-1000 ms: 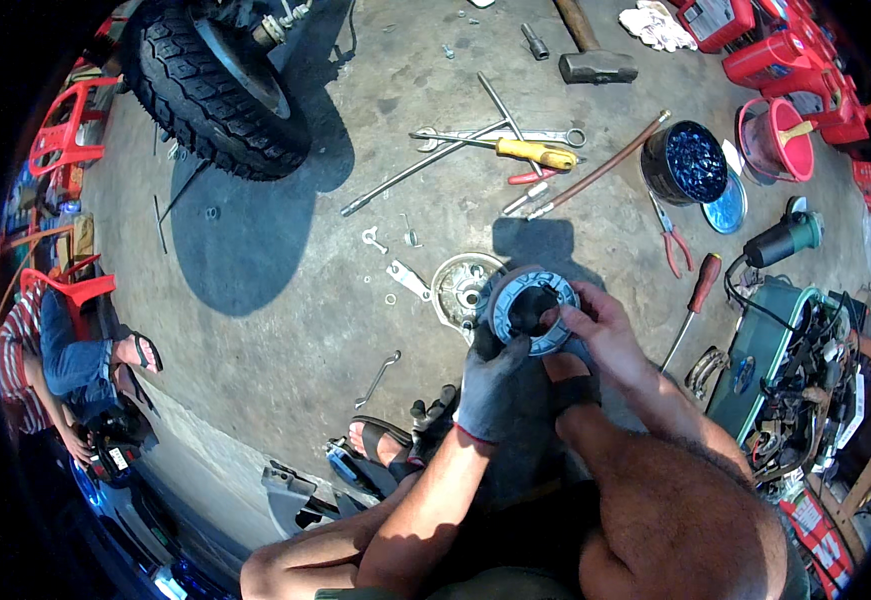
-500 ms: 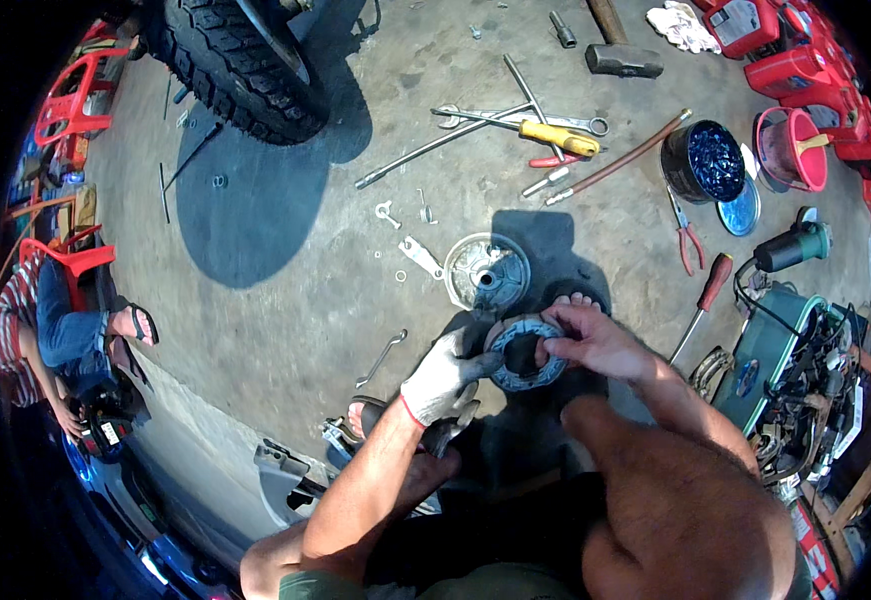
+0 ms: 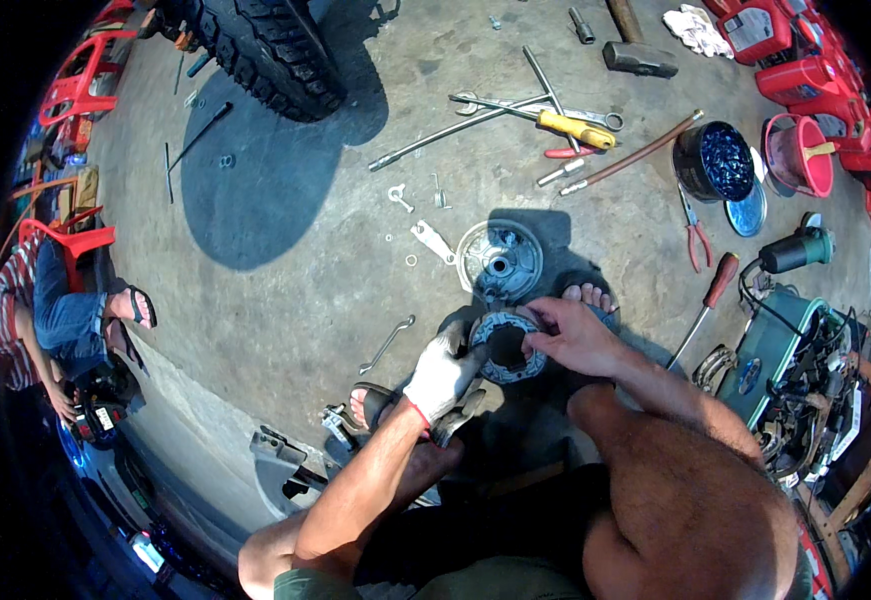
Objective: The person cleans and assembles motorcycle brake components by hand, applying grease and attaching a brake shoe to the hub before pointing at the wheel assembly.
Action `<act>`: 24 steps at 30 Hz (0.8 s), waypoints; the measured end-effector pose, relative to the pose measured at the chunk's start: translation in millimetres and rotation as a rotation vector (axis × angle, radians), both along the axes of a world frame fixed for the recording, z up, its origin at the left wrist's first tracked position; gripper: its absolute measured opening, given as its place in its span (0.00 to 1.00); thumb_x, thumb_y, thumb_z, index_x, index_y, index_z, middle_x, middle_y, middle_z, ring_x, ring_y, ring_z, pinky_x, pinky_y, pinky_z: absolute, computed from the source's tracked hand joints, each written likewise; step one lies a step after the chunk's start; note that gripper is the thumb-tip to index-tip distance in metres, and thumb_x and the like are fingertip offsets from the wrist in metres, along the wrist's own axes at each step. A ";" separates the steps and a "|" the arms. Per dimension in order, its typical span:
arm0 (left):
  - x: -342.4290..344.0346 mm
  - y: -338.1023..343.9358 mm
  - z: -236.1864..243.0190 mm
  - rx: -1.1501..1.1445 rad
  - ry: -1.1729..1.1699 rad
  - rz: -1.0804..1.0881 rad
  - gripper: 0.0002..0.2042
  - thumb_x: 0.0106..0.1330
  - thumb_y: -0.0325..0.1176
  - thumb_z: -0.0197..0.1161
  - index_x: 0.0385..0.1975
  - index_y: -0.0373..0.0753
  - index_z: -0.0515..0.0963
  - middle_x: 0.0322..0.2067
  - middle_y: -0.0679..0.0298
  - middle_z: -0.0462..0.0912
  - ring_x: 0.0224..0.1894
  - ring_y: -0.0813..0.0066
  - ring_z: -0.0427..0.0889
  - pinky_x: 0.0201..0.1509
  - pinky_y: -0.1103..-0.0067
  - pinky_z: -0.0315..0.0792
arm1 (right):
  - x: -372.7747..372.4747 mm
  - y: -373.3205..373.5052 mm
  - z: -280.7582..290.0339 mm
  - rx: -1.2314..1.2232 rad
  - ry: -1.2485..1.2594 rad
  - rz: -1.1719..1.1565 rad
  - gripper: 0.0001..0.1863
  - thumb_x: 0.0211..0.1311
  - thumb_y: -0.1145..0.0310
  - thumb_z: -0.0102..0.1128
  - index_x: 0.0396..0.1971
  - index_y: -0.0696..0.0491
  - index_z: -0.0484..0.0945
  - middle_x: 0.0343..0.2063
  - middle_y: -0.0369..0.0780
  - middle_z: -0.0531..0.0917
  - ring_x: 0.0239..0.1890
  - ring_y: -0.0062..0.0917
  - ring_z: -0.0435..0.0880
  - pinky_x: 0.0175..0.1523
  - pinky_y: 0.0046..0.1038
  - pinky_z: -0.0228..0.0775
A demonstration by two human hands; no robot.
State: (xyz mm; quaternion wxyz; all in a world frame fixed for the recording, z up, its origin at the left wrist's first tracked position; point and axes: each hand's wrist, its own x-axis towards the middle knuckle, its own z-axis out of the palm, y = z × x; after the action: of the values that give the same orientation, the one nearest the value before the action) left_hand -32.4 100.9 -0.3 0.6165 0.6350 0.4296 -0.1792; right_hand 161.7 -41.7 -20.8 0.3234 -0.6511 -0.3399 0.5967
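Note:
A grey ring with a notched inner edge, which looks like a pair of brake shoes (image 3: 508,374), is held upright between my two hands. My left hand (image 3: 442,378), in a white-grey glove, grips its left side with the thumb on the face. My bare right hand (image 3: 567,335) pinches its upper right rim, thumb near the central hole. Just beyond lies a round metal brake plate (image 3: 523,272) with a hub in its middle, flat on the concrete. Beside the plate are a small lever arm (image 3: 433,241), an eyed metal piece (image 3: 399,198) and a washer (image 3: 411,260).
An open-end wrench (image 3: 388,344) lies at left. Farther off are a yellow-handled screwdriver (image 3: 575,129), pliers (image 3: 694,232), a hammer (image 3: 640,60) and a tub of blue grease (image 3: 725,165). A green grinder (image 3: 795,250) and a parts bin (image 3: 770,340) stand right. Another person (image 3: 50,310) sits at far left.
The ring and both hands sit slightly farther left in the picture, still gripped the same way. The whole floor scene has shifted a little with my head.

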 end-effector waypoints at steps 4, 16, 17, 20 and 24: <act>8.2 4.6 -1.1 0.211 0.033 -0.031 0.21 0.63 0.32 0.64 0.56 0.36 0.75 0.42 0.53 0.84 0.46 0.71 0.83 0.51 0.74 0.74 | 5.3 22.9 30.6 0.005 -0.264 0.055 0.17 0.58 0.68 0.64 0.47 0.59 0.78 0.32 0.48 0.86 0.36 0.33 0.86 0.47 0.34 0.75; 42.0 36.9 2.9 0.631 -0.086 0.038 0.15 0.63 0.39 0.64 0.42 0.34 0.78 0.34 0.46 0.83 0.38 0.47 0.83 0.41 0.61 0.77 | 5.3 66.1 20.3 0.034 -0.171 -0.274 0.22 0.56 0.62 0.67 0.46 0.62 0.78 0.36 0.52 0.84 0.40 0.41 0.86 0.47 0.35 0.77; 45.9 42.0 1.8 0.701 -0.124 0.007 0.15 0.62 0.38 0.64 0.42 0.35 0.78 0.35 0.47 0.83 0.40 0.48 0.83 0.44 0.62 0.77 | 4.5 66.4 12.0 0.033 -0.136 -0.314 0.22 0.56 0.62 0.67 0.46 0.62 0.78 0.36 0.51 0.84 0.40 0.39 0.86 0.47 0.34 0.76; 57.9 50.3 -1.0 0.719 -0.044 -0.090 0.14 0.61 0.37 0.64 0.43 0.36 0.79 0.37 0.47 0.83 0.42 0.49 0.82 0.47 0.62 0.76 | -0.6 64.3 -10.2 0.066 -0.033 -0.454 0.22 0.57 0.62 0.67 0.46 0.62 0.78 0.35 0.47 0.85 0.38 0.32 0.85 0.47 0.32 0.76; 56.0 50.1 -11.9 0.810 -0.106 -0.130 0.14 0.62 0.37 0.64 0.43 0.36 0.78 0.37 0.47 0.83 0.42 0.47 0.82 0.47 0.61 0.76 | -6.7 59.4 -20.1 0.045 -0.029 -0.460 0.19 0.61 0.68 0.66 0.47 0.63 0.77 0.31 0.39 0.83 0.34 0.18 0.81 0.37 0.24 0.76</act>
State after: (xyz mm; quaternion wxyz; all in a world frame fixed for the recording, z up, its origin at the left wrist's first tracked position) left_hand 23.6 151.0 -12.1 0.3255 0.8603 0.3922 -0.0015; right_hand 155.0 17.7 -40.9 0.4605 -0.7125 -0.2004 0.4901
